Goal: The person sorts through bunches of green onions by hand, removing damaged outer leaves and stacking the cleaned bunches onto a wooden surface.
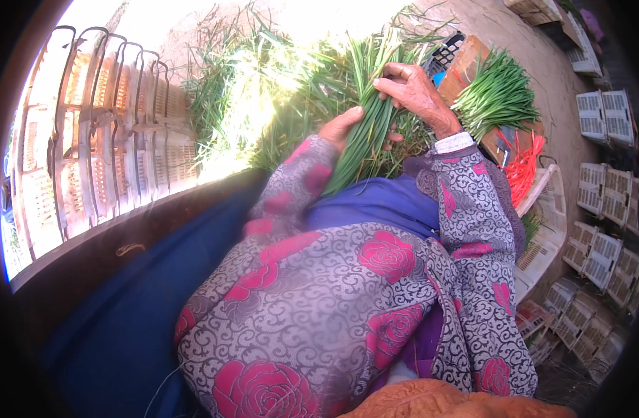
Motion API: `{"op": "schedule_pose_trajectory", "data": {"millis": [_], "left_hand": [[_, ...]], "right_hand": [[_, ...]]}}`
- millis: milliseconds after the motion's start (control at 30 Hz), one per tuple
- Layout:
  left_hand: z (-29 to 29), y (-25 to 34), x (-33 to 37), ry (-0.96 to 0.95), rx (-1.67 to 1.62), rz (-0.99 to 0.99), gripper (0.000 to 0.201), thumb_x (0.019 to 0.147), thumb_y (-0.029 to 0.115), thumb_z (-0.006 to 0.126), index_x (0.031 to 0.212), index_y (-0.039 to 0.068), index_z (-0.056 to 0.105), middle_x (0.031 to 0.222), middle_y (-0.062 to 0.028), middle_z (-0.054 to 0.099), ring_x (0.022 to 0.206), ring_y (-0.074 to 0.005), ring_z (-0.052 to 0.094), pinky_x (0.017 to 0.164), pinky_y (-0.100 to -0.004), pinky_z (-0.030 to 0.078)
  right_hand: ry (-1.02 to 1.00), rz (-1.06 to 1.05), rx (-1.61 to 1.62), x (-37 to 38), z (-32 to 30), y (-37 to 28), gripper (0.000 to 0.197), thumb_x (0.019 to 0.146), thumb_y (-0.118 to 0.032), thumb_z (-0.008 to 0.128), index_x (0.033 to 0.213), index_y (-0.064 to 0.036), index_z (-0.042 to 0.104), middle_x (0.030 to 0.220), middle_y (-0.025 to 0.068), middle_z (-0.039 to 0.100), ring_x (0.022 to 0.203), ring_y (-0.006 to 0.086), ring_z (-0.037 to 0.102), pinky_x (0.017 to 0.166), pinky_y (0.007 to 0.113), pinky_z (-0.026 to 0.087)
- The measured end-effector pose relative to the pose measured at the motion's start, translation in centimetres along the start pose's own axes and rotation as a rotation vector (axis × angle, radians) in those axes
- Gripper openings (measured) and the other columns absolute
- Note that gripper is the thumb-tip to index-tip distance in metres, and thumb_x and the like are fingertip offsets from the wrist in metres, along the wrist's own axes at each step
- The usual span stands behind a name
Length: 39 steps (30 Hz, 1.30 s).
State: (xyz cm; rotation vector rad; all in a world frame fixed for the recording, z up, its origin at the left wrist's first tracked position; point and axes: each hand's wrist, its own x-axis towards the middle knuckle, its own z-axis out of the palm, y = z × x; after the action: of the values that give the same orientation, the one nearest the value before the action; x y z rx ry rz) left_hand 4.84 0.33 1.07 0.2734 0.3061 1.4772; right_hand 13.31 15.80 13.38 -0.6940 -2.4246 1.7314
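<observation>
A loose bunch of long green chives (361, 153) lies slantwise over the blue cloth on my lap. My left hand (342, 129) is wrapped round its middle, thumb on top and fingertips showing at the far side. Higher up, my right hand (418, 96) has thumb and forefinger pinched together at the edge of the same bunch; its other fingers are curled and partly hidden. Beyond both hands spreads a heap of loose green and yellowed leaves (264, 104), partly washed out by sunlight.
A bundle of chives (497, 90) with pale stems rests on a wooden board (467, 61) to the right, beside red strips (525, 171). A white crate (553, 216) stands close by. Stacked crates (110, 132) line the left; more crates (605, 115) sit far right.
</observation>
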Motion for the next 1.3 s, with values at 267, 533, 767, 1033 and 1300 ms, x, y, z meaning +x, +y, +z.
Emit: {"op": "schedule_pose_trajectory", "data": {"millis": [267,533,767,1033,1300], "left_hand": [[-2.9,1.9,1.6,-0.111,-0.048,-0.07,0.073,0.085,0.05,0.07,0.141,0.007,0.049,0.126,-0.0219,0.062,0.108,-0.0487,0.062,0.089,-0.0598,0.054],[-2.9,5.2,2.8,0.247,0.07,0.024,0.049,0.079,0.005,0.072,0.124,-0.005,0.058,0.106,-0.0182,0.07,0.094,-0.0273,0.07,0.085,-0.0462,0.059],[-3.9,5.5,0.2,0.088,0.119,0.003,0.023,0.078,0.01,0.069,0.097,-0.002,0.064,0.103,-0.0191,0.065,0.102,-0.0315,0.064,0.099,-0.0443,0.049],[2.9,3.1,0.8,0.084,0.087,-0.042,0.049,0.085,0.008,0.069,0.128,-0.008,0.054,0.108,-0.0194,0.065,0.078,-0.023,0.068,0.066,-0.0337,0.057],[-0.2,2.7,0.6,0.248,0.135,-0.082,0.028,0.084,0.01,0.069,0.105,-0.007,0.062,0.068,-0.0043,0.055,0.057,-0.0141,0.05,0.06,-0.0296,0.041]], "right_hand": [[0.05,-0.086,0.247,-3.4,0.3,-1.9,0.016,0.09,-0.013,0.065,0.1,-0.0006,0.068,0.076,0.0027,0.067,0.067,0.0089,0.061,0.059,0.025,0.049],[0.039,-0.435,0.787,-8.5,-2.8,-7.0,0.011,0.092,-0.01,0.057,0.1,-0.0014,0.056,0.085,0.0075,0.054,0.056,0.0069,0.047,0.052,0.022,0.042],[0.201,-0.075,0.734,-6.5,-5.9,-1.3,0.024,0.093,-0.01,0.061,0.116,-0.0047,0.058,0.094,0.0045,0.064,0.061,0.0047,0.052,0.051,0.018,0.04],[0.142,-0.024,0.414,-3.0,-2.6,1.9,0.026,0.092,-0.009,0.065,0.116,-0.0022,0.058,0.091,0.0013,0.064,0.065,0.0047,0.051,0.051,0.019,0.037],[0.477,-0.243,0.877,-1.8,-7.9,2.8,0.011,0.092,-0.001,0.066,0.102,-0.0006,0.067,0.089,0.0098,0.07,0.069,0.0126,0.059,0.062,0.026,0.048]]}}
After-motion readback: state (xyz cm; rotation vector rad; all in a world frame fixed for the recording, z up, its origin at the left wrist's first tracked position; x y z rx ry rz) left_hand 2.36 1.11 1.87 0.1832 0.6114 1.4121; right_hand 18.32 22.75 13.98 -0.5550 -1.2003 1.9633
